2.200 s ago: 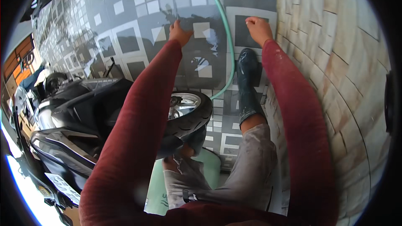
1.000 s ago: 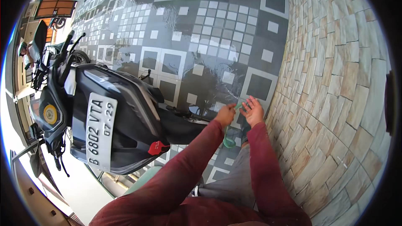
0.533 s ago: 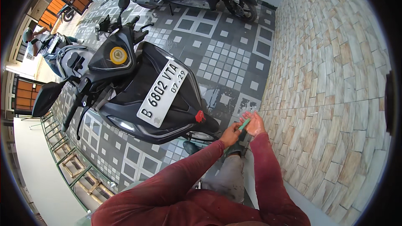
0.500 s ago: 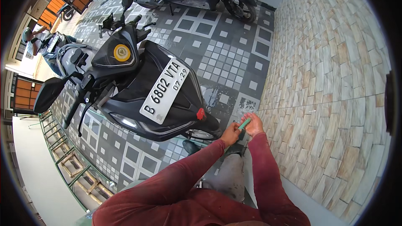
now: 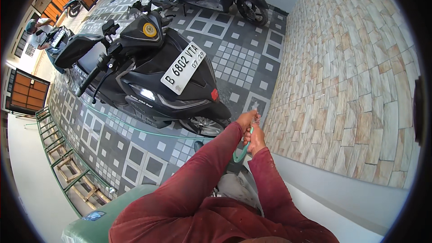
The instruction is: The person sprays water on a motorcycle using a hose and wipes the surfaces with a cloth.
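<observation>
My right hand (image 5: 256,139) is closed around a green hose (image 5: 239,156), which bends in a loop below it. Just above, my left hand (image 5: 245,120) has its fingers curled at the hose's upper end, and whatever they hold, if anything, is hidden. Water (image 5: 255,107) splashes around its fingertips. Both hands are low, in front of a black scooter (image 5: 166,47) with a white number plate (image 5: 183,68), a lit headlight and a red patch on its nose. The scooter's front wheel (image 5: 204,125) lies to the left of my hands.
A stone-patterned tiled wall (image 5: 342,81) rises on the right. Grey patterned floor tiles (image 5: 236,63) spread around the scooter, and another hose length (image 5: 135,128) runs across them. A red-and-black scooter (image 5: 211,0) stands behind. Left are a green ladder-like frame (image 5: 58,153) and a person (image 5: 38,33) by a motorcycle.
The hose has passed from my left hand to my right. My right palm, open under the water before, is now closed; my left hand has moved up. The view has shifted around the scooter.
</observation>
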{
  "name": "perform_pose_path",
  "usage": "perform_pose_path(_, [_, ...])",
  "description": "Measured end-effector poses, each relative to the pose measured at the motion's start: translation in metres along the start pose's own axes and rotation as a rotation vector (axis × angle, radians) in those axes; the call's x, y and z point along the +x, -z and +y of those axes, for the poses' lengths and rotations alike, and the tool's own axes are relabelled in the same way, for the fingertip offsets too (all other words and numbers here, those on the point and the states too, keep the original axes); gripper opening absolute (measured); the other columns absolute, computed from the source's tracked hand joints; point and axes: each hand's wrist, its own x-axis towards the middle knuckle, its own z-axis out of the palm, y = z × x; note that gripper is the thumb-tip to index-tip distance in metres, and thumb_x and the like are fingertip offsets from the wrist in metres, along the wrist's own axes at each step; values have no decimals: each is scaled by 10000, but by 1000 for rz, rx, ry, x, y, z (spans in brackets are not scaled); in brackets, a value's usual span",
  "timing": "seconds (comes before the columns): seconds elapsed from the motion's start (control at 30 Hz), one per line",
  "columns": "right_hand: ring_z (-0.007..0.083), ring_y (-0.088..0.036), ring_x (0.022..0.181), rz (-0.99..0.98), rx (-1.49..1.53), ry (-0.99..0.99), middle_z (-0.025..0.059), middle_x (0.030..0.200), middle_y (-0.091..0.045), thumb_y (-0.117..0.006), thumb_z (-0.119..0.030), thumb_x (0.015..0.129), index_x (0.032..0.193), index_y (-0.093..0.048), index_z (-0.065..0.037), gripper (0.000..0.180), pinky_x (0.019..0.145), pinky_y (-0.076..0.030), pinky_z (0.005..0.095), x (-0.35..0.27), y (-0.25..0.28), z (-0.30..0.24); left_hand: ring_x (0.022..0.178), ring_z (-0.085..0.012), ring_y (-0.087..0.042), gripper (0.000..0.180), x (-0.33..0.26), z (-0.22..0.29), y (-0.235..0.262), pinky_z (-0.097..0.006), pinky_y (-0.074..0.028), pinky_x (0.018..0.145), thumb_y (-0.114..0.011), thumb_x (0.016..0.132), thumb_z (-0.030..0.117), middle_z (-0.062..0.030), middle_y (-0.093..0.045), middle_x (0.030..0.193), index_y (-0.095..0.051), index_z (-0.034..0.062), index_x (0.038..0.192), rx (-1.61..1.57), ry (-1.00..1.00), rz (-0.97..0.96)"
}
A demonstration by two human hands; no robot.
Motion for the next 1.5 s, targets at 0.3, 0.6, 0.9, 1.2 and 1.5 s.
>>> perform_pose_path(0.3, [69,-291,400,95,335,-99,-81,511,-298,-406,-386,973,669,-390,-169,374,398,-258,241,28,65,-10,871,-203,-622,664,-107,-141,67,-356,-473,854,-347,986,629,-62,-683,914,-670,48,988,813,-101,-112])
perform_pose_path(0.6, [111,-302,407,323,-402,-366,-11,510,-327,-398,-240,874,660,-396,-127,242,367,-257,297,125,100,151,811,-374,-632,572,-320,-261,189,-450,-477,729,-463,964,593,-173,-660,784,-682,70,1040,1080,-291,263])
perform_pose_path(0.9, [118,-298,424,-33,-1184,-358,-2,544,-350,-445,-201,813,743,-420,-122,108,388,-235,304,60,-78,313,703,-308,-587,436,-474,-390,171,-428,-455,693,-558,963,453,-162,-612,723,-685,38,1000,580,-245,723])
perform_pose_path(1.2, [112,-302,383,-168,-1238,-437,-3,505,-363,-396,-206,793,642,-401,-149,162,370,-221,290,4,-192,417,650,-336,-579,428,-537,-453,113,-429,-435,627,-548,968,441,-179,-601,686,-650,31,901,183,-254,1077])
perform_pose_path(1.5, [101,-289,400,-247,-1373,-677,-36,517,-298,-384,-233,873,674,-393,-152,215,385,-234,284,-33,-214,487,678,-389,-610,421,-543,-460,38,-443,-452,634,-547,961,424,-188,-637,716,-671,30,880,-89,-215,1380])
